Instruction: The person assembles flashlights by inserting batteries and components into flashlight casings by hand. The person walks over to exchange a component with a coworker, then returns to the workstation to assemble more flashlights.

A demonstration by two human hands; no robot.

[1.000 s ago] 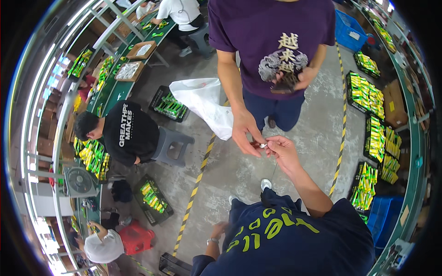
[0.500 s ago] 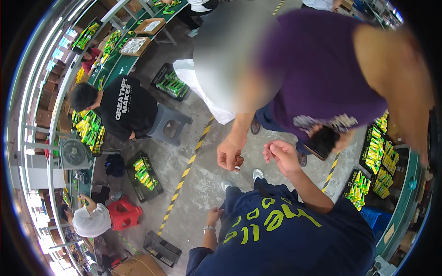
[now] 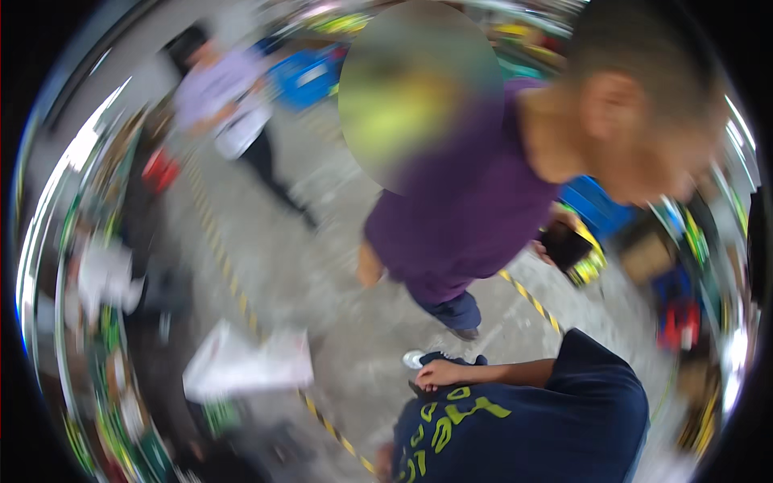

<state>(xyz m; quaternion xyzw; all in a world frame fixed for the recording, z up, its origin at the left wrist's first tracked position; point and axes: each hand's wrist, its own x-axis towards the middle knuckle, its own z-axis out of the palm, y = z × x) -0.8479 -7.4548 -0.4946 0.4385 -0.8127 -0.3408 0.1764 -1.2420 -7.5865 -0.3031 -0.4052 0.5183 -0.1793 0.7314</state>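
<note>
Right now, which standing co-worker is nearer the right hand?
The person in dark purple; the person in pale lilac is farther from the right hand, upper left.

The right hand [image 3: 439, 375] (bare, curled) is near the navy shirt [image 3: 555, 423].

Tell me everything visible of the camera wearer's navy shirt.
The navy shirt looks like soft cloth, short-sleeved, with yellow-green lettering and outlined shapes across its front. Worn, it fills the picture's lower middle. The right forearm emerges from its sleeve; the right hand is at its front, contact unclear.
</note>
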